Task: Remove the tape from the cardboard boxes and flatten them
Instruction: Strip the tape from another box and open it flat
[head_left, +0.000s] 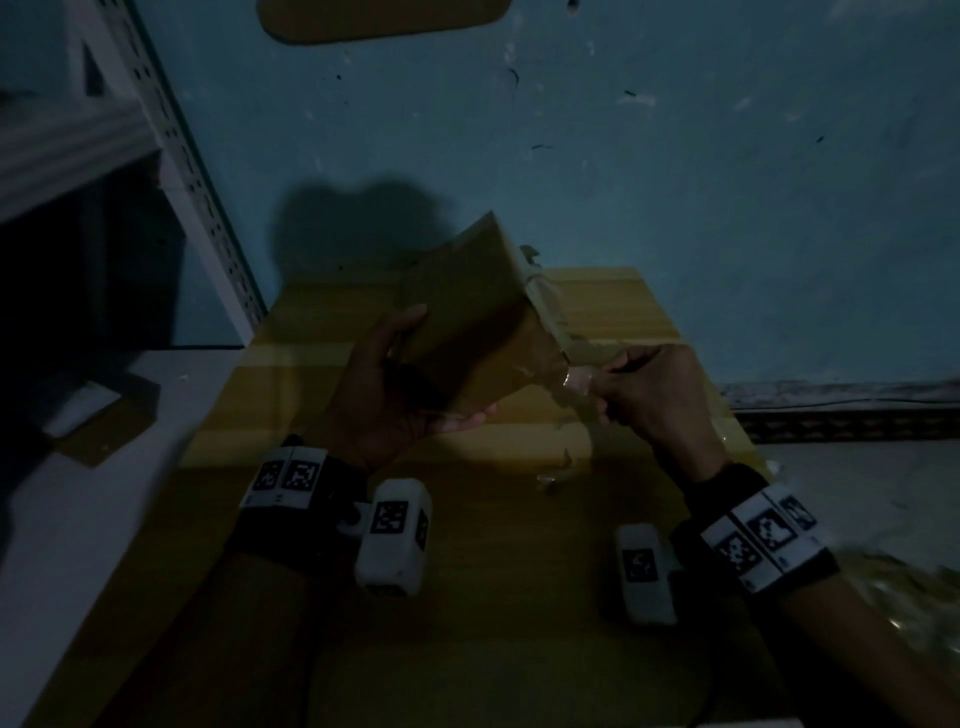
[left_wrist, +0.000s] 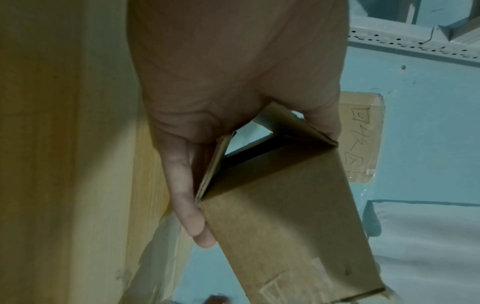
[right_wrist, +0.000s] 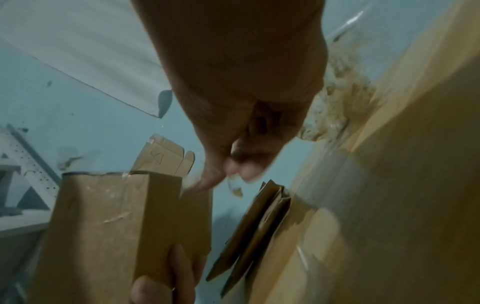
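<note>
A small brown cardboard box (head_left: 467, 306) is held up over a large flat yellow-brown carton (head_left: 467, 597). My left hand (head_left: 395, 384) grips the box from its left side, thumb on top and fingers underneath; the left wrist view shows the box (left_wrist: 285, 216) with its near end open. My right hand (head_left: 644, 389) pinches a strip of clear tape (head_left: 574, 379) at the box's lower right corner. In the right wrist view the pinching fingertips (right_wrist: 233, 170) are blurred above the box (right_wrist: 103, 226), whose face carries wrinkled tape.
Crumpled tape scraps (head_left: 563, 467) lie on the large carton. A white slotted metal shelf (head_left: 171, 135) stands at the left. Flattened cardboard pieces (right_wrist: 257, 224) lean beside the carton. A piece of cardboard (left_wrist: 361, 135) with drawn marks is taped to the blue wall.
</note>
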